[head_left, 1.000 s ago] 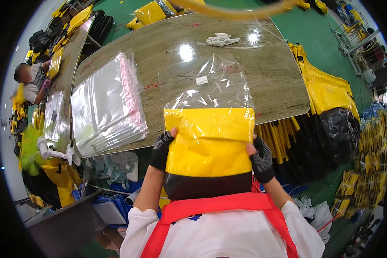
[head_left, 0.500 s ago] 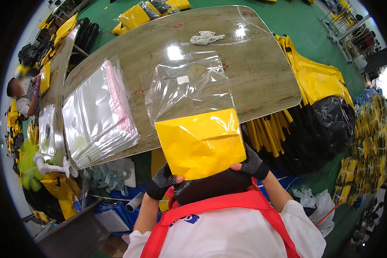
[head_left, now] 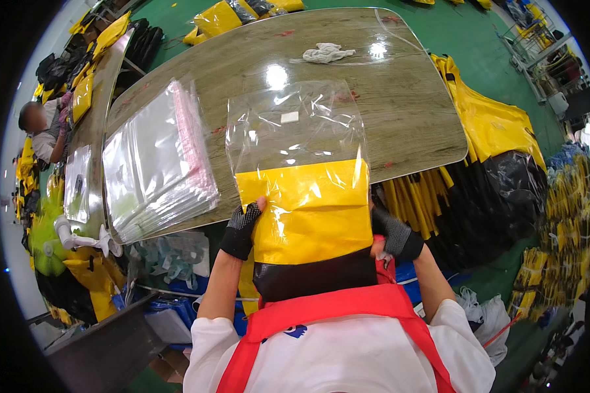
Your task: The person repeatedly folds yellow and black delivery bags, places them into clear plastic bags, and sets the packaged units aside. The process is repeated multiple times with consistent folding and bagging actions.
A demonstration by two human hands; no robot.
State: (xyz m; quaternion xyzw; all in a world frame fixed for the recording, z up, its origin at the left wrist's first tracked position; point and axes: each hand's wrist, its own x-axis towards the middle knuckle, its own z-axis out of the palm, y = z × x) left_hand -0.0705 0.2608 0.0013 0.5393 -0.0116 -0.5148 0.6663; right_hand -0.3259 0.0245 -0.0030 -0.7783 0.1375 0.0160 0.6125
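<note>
Head: one package (head_left: 307, 213) between two hands (head_left: 240, 230)

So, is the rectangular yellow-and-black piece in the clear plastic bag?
Yellow part in: glossy film overlies it. Black part: cannot tell.

Two black-gloved hands (head_left: 240, 229) (head_left: 398, 237), one held yellow packet (head_left: 310, 216), one white cloth (head_left: 328, 54)

Your left hand (head_left: 240, 226), in a black glove with its thumb bare, grips the left edge of a folded yellow-and-black piece (head_left: 311, 219) inside a clear bag (head_left: 295, 134), while your blurred right hand (head_left: 396, 238) is at its right edge, contact unclear. The bag's upper part spreads over the wood-patterned table (head_left: 413, 124), right of a stack of clear bags (head_left: 151, 164). Farther out on the tabletop you have a crumpled white cloth (head_left: 328, 54).
</note>
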